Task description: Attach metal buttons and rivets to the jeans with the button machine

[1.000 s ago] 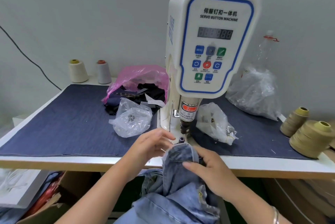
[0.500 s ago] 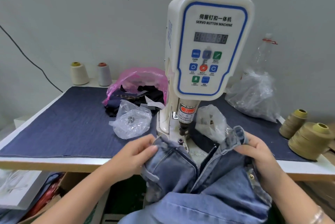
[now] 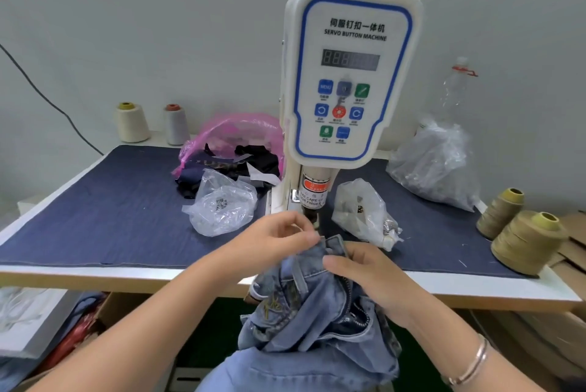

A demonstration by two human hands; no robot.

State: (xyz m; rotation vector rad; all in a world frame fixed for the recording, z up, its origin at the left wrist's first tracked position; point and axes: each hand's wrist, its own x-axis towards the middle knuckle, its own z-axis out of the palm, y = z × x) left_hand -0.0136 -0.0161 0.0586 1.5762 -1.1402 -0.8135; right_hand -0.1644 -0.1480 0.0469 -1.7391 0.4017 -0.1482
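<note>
The jeans (image 3: 317, 306) are bunched up at the front edge of the table (image 3: 95, 274), right under the button machine (image 3: 345, 74). Both hands hold them up near the dark metal tip of the machine. The left hand (image 3: 272, 239) has its fingers curled, and the fingertips pinch the top edge of the denim. The right hand (image 3: 361, 268) lies on the other side of the same fold. Its thumb presses on the front of the cloth and its fingers wrap behind it. The waistband corner pokes up between the two hands. The rest of the jeans hangs down off the table toward the person.

There is one machine. There are four thread cones: a cream cone (image 3: 131, 122) and a grey cone (image 3: 176, 123) at the back left, and two tan cones (image 3: 526, 242) on the right. There are four plastic bags: one pink bag (image 3: 234, 131) and three clear bags (image 3: 222, 207). One bracelet (image 3: 472, 363) sits on the right wrist.
</note>
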